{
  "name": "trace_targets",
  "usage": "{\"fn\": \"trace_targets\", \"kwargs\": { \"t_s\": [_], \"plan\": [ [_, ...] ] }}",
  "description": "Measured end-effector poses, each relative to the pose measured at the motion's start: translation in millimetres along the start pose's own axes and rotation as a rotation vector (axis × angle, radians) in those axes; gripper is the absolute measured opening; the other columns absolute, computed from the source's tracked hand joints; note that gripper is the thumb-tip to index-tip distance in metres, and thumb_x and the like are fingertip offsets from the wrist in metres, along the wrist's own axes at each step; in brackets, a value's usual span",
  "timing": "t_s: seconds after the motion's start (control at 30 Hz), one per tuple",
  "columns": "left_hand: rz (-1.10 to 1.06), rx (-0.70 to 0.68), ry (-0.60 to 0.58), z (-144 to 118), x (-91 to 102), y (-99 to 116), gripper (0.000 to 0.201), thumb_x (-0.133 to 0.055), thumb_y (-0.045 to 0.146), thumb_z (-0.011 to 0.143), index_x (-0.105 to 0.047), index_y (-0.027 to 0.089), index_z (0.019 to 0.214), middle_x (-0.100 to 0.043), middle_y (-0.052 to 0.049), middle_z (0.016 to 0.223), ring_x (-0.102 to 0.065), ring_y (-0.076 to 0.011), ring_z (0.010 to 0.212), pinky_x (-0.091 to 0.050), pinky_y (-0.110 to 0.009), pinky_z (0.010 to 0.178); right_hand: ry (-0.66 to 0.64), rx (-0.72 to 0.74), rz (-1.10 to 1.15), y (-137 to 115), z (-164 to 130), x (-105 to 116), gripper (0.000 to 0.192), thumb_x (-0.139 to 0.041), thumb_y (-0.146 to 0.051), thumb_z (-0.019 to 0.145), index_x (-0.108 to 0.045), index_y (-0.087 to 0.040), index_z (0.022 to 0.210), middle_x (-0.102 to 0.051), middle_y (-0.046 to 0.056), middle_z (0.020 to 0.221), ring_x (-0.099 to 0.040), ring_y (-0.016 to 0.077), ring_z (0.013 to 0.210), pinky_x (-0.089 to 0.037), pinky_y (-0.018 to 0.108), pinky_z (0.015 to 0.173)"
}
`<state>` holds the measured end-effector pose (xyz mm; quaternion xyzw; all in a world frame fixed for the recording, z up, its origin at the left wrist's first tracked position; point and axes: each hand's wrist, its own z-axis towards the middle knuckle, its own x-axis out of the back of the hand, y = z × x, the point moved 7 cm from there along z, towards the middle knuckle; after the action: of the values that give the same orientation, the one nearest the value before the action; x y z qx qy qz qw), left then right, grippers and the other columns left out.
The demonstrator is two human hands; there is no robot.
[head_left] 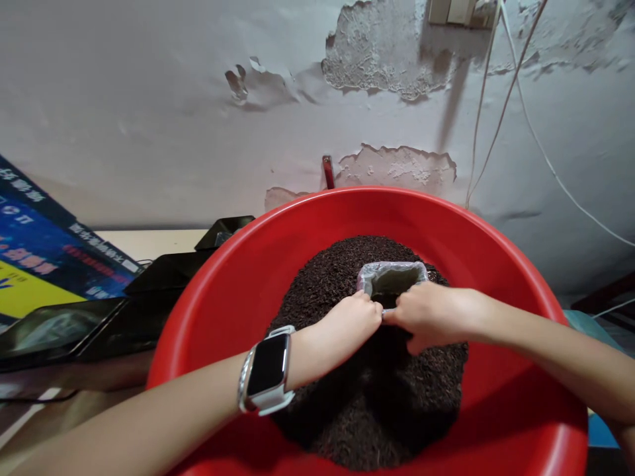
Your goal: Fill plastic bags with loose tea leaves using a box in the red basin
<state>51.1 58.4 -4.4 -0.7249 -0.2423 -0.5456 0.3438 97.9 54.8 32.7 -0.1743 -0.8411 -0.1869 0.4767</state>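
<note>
Inside a large red basin [233, 317] lies a heap of dark, loose, crumbly material [322, 284], perhaps tea leaves; I cannot tell for sure. A bag [394, 267] with a pale, silvery rim and a greenish-grey inside stands open-mouthed over the heap. My left hand [350, 320], below a white-strapped watch, has its fingers closed on the near edge of the bag's mouth. My right hand [439, 317] pinches the same edge at its right corner, close beside the left. The lower part of the bag is hidden behind my hands and in shadow.
Several dark bags [163, 271] stand left of the basin on a pale surface [153, 243]. A blue and yellow printed box [59, 244] leans at the far left. Behind is a peeling wall [173, 119] with hanging cables [483, 99] and a small red object [328, 172].
</note>
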Motion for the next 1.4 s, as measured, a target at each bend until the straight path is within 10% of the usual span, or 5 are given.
{"fn": "trace_targets", "kwargs": {
  "t_s": [0.23, 0.43, 0.83, 1.2, 1.4],
  "plan": [
    [0.127, 0.026, 0.122, -8.0, 10.3, 10.6, 0.028, -0.041, -0.004, 0.08, -0.059, 0.0, 0.1, -0.064, -0.022, 0.097, -0.062, -0.0283, 0.093, -0.049, -0.042, 0.082, 0.485, -0.278, -0.031, 60.9, 11.2, 30.3, 0.039, -0.052, -0.03, 0.08, -0.048, -0.014, 0.115, -0.056, 0.014, 0.108, -0.058, 0.0242, 0.091, -0.04, 0.027, 0.06],
    [-0.113, -0.37, 0.269, -28.0, 24.8, 67.3, 0.02, -0.041, 0.015, 0.089, -0.059, 0.01, 0.097, -0.064, -0.012, 0.092, -0.06, -0.0215, 0.086, -0.049, -0.033, 0.076, 0.249, -0.313, 0.077, 85.0, 34.5, -3.7, 0.035, -0.043, -0.03, 0.084, -0.052, -0.013, 0.114, -0.063, 0.016, 0.096, -0.062, 0.0267, 0.086, -0.043, 0.031, 0.062],
    [-0.553, -0.328, -0.495, -17.0, -106.2, 65.2, 0.101, -0.071, 0.05, 0.063, -0.013, 0.029, 0.143, -0.014, -0.022, 0.147, -0.013, -0.0441, 0.132, -0.029, -0.064, 0.094, 0.112, -0.122, 0.104, 78.3, 30.5, 0.1, 0.036, -0.042, -0.025, 0.082, -0.061, -0.015, 0.11, -0.066, 0.014, 0.096, -0.062, 0.0242, 0.088, -0.041, 0.029, 0.064],
    [-0.426, -0.355, -0.469, -17.6, -95.7, 85.1, 0.06, -0.07, 0.031, 0.07, -0.046, 0.011, 0.121, -0.062, -0.018, 0.105, -0.064, -0.0286, 0.088, -0.049, -0.031, 0.068, 0.099, -0.036, 0.164, 67.2, 33.1, -4.1, 0.039, -0.05, -0.035, 0.079, -0.062, -0.016, 0.111, -0.065, 0.012, 0.096, -0.061, 0.022, 0.085, -0.042, 0.028, 0.065],
    [-0.574, -0.468, -0.125, -14.8, -8.0, 72.6, 0.035, -0.063, 0.021, 0.078, -0.047, 0.015, 0.11, -0.056, -0.01, 0.106, -0.058, -0.0196, 0.091, -0.046, -0.026, 0.076, 0.066, 0.004, 0.243, 69.3, 36.3, -8.4, 0.047, -0.05, -0.045, 0.079, -0.061, -0.015, 0.113, -0.066, 0.01, 0.094, -0.061, 0.0196, 0.082, -0.04, 0.026, 0.062]
  ]
}}
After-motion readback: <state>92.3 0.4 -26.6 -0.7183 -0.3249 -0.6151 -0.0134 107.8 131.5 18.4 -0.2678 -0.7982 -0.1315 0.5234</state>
